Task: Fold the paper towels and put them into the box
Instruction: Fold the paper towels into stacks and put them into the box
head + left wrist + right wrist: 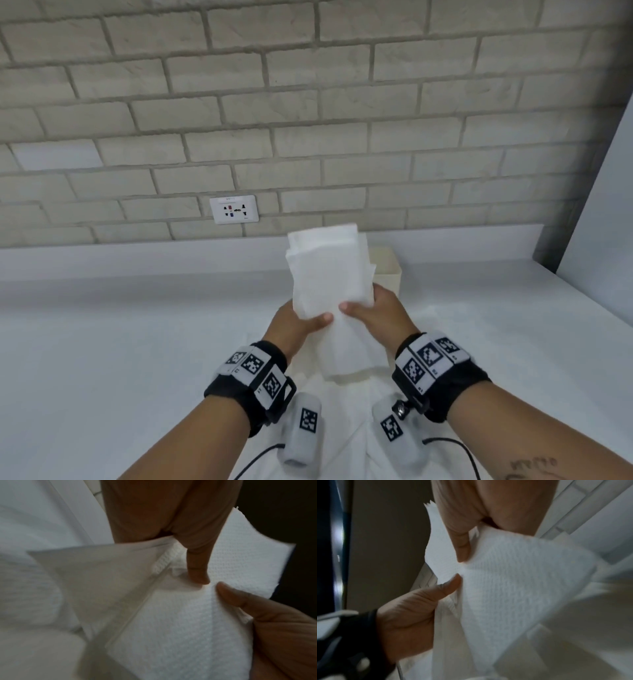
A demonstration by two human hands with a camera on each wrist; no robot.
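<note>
The folded paper towels are held above the counter, between the left hand and right hand. The box stands behind them, near the wall. A socket sits on the wall, left of the box.

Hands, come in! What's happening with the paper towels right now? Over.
Left hand and right hand both pinch the folded white paper towel stack, held up off the counter. Cream box waits behind it. Nothing blocking.

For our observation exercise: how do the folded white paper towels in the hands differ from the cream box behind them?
The folded white paper towels are soft and held up by both hands; the cream box is rigid and rests on the counter. The towels show in full; the box is mostly hidden behind them. Both are pale.
</note>
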